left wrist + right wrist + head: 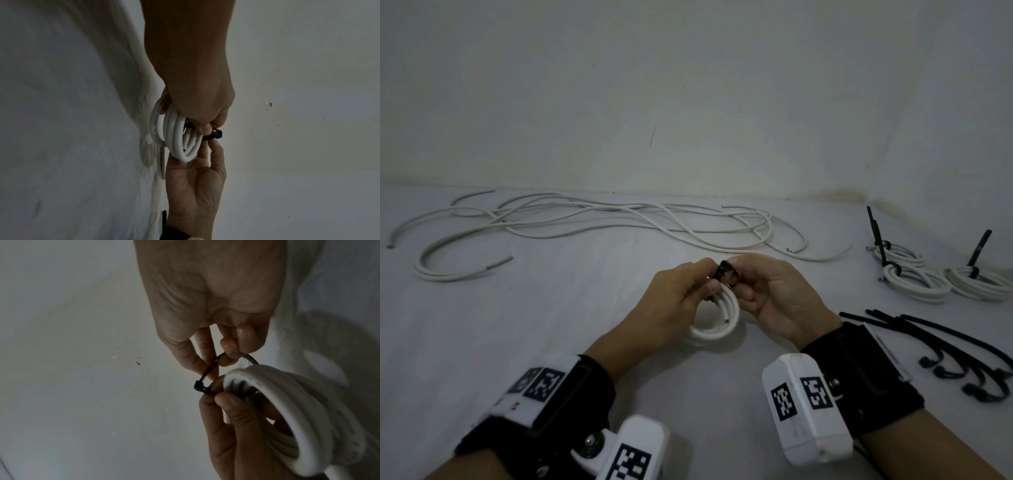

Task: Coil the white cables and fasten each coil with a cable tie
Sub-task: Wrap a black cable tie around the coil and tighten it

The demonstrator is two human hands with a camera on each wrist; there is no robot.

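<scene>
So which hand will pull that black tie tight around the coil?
Probably the right hand: its fingers already pinch the strap of the cable tie, while the left hand is busy steadying the coil and the tie's head.

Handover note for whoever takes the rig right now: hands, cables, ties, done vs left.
Left hand: holds the white coil and pinches the black cable tie looped round it.
Right hand: fingers pinch the same tie's strap, working it at the head; not cinched yet.
Done: three tied coils far right, tie tails sticking up.
Left: tighten this tie, then coil and tie the loose cables along the back.
Spare ties lie right of the right wrist.
</scene>
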